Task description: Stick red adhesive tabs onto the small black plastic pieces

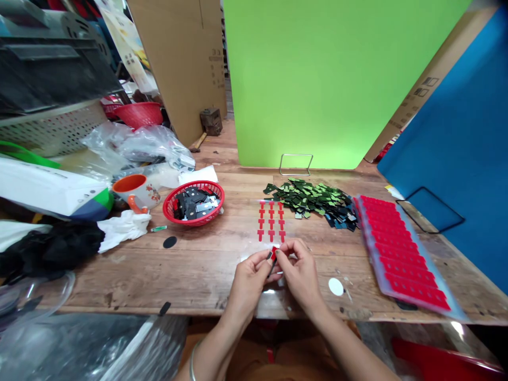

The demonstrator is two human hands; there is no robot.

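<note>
A small dark piece (pixel 272 268) with a red patch (pixel 274 251) is between my fingertips; my left hand (pixel 251 275) and my right hand (pixel 297 270) both pinch it, fingers nearly together. Just beyond lies a clear sheet (pixel 266 228) with red stickers (pixel 271 223).

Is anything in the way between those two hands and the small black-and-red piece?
Nothing visible: the left hand and right hand both have fingers on the small black-and-red piece. The rows of red T-shapes lie beyond the hands, not between them and it.
</note>
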